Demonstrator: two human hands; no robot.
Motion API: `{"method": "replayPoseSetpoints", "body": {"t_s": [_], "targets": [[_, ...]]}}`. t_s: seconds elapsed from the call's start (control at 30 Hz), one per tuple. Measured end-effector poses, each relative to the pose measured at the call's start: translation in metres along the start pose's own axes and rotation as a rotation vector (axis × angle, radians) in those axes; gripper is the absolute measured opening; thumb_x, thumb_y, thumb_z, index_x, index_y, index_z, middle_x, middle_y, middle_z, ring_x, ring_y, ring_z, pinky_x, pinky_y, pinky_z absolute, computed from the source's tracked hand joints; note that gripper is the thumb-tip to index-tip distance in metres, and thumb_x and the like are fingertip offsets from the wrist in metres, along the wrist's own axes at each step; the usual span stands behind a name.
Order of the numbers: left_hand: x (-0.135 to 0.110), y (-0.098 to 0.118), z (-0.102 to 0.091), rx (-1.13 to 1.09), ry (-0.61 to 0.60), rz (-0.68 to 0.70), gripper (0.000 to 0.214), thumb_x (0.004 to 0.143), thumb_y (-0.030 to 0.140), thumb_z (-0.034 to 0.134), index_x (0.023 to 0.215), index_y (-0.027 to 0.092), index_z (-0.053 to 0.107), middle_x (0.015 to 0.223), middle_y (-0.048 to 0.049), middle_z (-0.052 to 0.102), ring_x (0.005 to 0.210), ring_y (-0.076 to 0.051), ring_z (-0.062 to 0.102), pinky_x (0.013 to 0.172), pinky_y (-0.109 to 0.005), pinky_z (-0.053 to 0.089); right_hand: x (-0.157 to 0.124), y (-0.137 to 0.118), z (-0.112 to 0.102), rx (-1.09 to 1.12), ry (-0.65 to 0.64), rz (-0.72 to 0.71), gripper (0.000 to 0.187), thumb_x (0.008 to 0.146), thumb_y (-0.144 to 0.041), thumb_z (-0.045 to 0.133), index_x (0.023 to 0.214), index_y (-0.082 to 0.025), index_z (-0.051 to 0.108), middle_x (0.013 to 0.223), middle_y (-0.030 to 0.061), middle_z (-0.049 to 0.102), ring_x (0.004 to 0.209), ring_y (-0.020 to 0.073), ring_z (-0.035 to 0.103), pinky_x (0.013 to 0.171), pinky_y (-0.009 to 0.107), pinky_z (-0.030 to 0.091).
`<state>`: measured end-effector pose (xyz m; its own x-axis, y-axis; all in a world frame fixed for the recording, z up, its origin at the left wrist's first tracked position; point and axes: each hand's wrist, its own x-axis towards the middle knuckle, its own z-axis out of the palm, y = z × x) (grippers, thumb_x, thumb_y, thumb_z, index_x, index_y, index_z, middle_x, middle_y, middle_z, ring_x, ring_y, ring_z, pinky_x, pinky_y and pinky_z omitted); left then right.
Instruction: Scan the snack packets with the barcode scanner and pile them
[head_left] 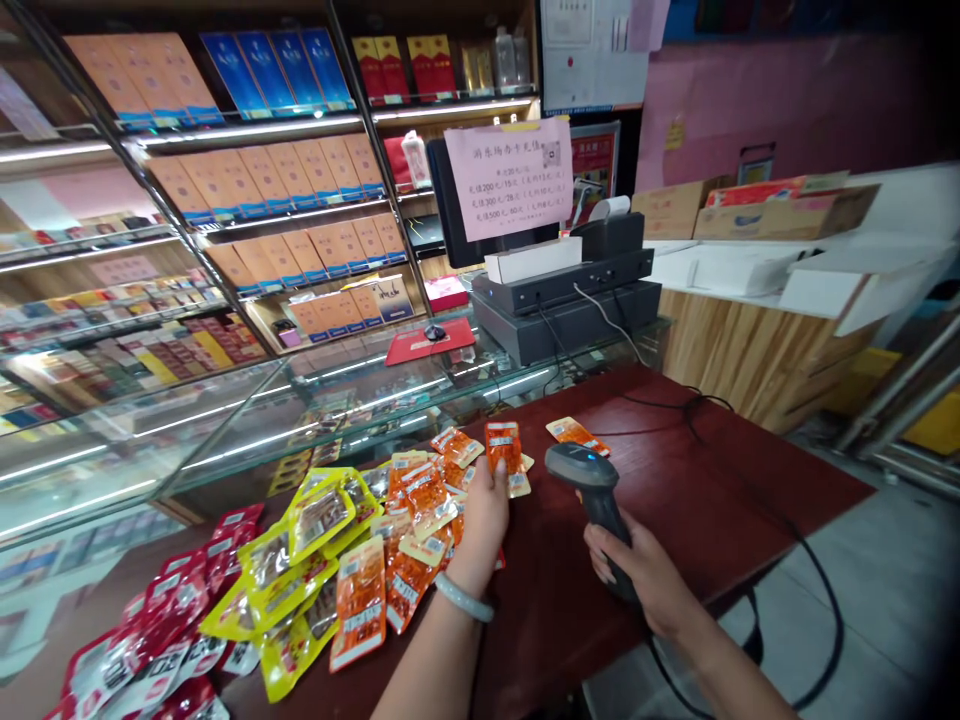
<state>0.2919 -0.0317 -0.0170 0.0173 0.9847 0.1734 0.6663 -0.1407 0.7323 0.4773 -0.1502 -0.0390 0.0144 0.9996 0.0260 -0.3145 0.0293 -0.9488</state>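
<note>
Held orange packet (pixel 502 442), partly hidden

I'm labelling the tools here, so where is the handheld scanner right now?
In the head view, the handheld scanner is right of centre, held in the right hand over the reddish-brown tabletop, with a lone orange packet just behind it.

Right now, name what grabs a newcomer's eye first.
The loudest are red packets, yellow packets and orange packets heaped on the table, at left. Near the centre, the left hand holds an orange packet, the right hand a dark scanner. Behind, a pink sign fronts the monitor.
</note>
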Motion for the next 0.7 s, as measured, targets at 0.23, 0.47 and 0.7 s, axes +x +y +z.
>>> {"method": "replayPoseSetpoints", "body": {"t_s": [0.23,0.47,0.7], "targets": [[0.009,-0.015,0.007,-0.169,0.186,0.007,0.032,0.096,0.043,0.034,0.102,0.019,0.053,0.093,-0.0073,0.065,0.087,-0.020,0.061,0.079,-0.031,0.045,-0.002,0.003,-0.002,-0.082,-0.107,0.056,0.029,0.091,-0.048,0.060,0.088,-0.020,0.052,0.062,-0.0065,0.046,0.053,0.0100,0.039,0.051,0.025,0.029],[0.008,-0.011,-0.001,-0.102,0.198,-0.052,0.029,0.095,0.046,0.037,0.093,0.022,0.052,0.077,-0.0022,0.062,0.073,-0.018,0.059,0.068,-0.027,0.042,0.000,0.009,-0.005,-0.049,-0.120,0.104,0.034,0.090,-0.050,0.061,0.102,-0.020,0.051,0.064,-0.0069,0.046,0.051,0.0089,0.039,0.051,0.024,0.030],[0.018,0.014,0.020,-0.119,0.035,-0.065,0.021,0.093,0.039,0.046,0.093,0.020,0.056,0.082,-0.0037,0.067,0.076,-0.018,0.063,0.070,-0.027,0.045,-0.001,0.003,-0.002,0.039,-0.093,0.108,0.042,0.087,-0.051,0.065,0.112,-0.020,0.051,0.063,-0.0071,0.047,0.050,0.0088,0.037,0.050,0.024,0.029]]}}
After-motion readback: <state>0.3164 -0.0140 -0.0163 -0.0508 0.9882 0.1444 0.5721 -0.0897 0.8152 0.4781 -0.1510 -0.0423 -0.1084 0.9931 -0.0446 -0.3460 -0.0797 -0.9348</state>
